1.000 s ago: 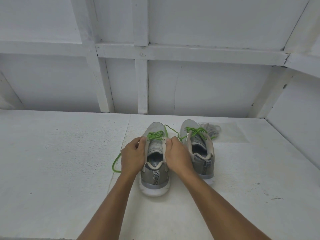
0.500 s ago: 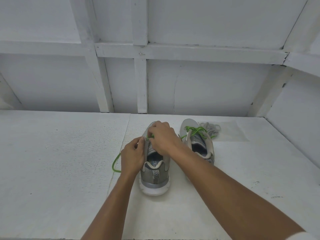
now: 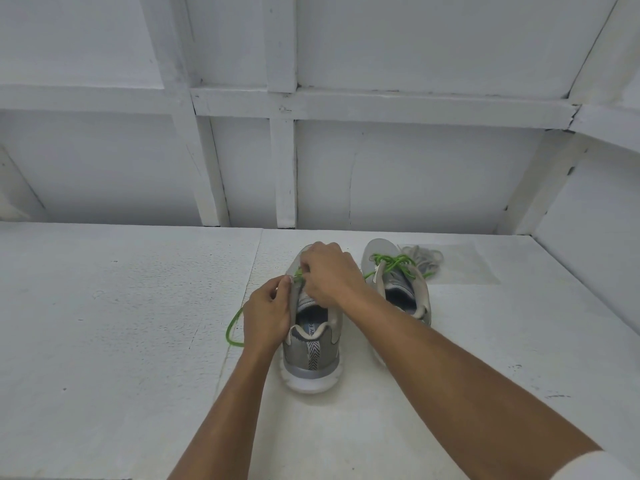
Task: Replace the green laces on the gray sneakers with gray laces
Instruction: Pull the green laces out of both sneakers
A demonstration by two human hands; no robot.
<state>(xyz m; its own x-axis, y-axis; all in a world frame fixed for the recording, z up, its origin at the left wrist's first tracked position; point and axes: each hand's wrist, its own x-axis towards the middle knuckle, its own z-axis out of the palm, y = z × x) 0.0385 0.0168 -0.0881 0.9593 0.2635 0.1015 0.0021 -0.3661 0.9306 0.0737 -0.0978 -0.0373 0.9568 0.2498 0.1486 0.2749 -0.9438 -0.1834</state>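
Risk at centre frame: left hand [image 3: 268,315] grips the eyelet edge of the near sneaker [image 3: 311,355] while right hand [image 3: 329,275], curled over the lacing, pinches its green lace [image 3: 231,329], so a hard tug may jam the lace in an eyelet or drag the sneaker across the worktop [image 3: 104,341].

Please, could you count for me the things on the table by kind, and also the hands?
gray sneakers: 2
green laces: 2
bundle of gray laces: 1 (its single laces cannot be counted)
hands: 2
Total: 7
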